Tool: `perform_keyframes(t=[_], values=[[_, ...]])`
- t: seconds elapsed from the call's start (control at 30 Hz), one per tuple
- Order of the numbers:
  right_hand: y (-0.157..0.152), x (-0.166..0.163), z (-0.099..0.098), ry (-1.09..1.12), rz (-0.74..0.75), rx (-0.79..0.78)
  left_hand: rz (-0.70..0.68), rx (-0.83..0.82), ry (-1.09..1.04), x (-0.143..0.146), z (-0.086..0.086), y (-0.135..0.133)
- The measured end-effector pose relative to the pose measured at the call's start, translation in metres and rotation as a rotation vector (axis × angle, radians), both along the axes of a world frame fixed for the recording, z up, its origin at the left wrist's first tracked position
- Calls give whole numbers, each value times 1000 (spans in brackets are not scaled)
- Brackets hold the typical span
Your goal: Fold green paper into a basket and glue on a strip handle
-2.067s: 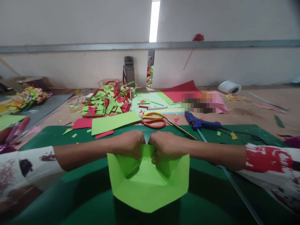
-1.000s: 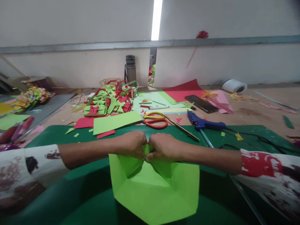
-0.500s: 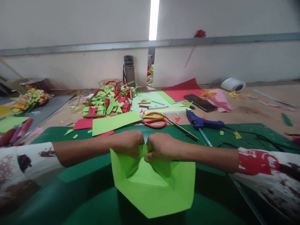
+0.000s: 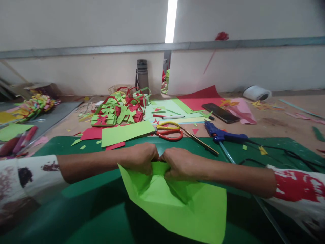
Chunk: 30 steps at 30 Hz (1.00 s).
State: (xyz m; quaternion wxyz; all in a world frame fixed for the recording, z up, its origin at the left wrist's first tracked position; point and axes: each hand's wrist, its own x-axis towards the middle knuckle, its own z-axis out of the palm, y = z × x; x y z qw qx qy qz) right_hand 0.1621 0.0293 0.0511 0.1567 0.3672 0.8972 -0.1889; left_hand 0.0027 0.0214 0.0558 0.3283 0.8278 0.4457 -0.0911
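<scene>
A creased sheet of bright green paper [image 4: 188,210] is held up over the green cutting mat [image 4: 83,210], its loose part hanging toward me. My left hand [image 4: 142,157] is closed on its upper edge, with the fingertips partly hidden behind the paper. Right beside it, my right hand [image 4: 181,164] pinches the same edge, knuckles close to the left ones. Folds run down from between the two hands. Just beyond them lie red- and yellow-handled scissors [image 4: 170,135] and a flat green paper strip [image 4: 127,134].
A blue glue gun [image 4: 224,132] with a black cord lies at the right. Behind are small green and red paper bags [image 4: 116,110], a grey bottle [image 4: 142,76], a phone [image 4: 220,113], red paper [image 4: 200,98] and a white roll [image 4: 257,93]. Markers [image 4: 25,139] lie at the left.
The paper has tilted, its right side swinging lower and further right. My right hand and forearm have come down slightly. Both hands keep their hold.
</scene>
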Motion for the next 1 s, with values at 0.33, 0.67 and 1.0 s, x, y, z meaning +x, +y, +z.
perform_keyframes(t=[0.33, 0.67, 1.0], values=[[-2, 2, 9, -25, -9, -90, -66, 121, 103, 6, -2, -2], [-1, 4, 12, -30, -63, -107, -99, 126, 105, 10, -1, -4], [-4, 14, 14, 60, 186, -160, -125, 91, 156, 14, -1, -4]])
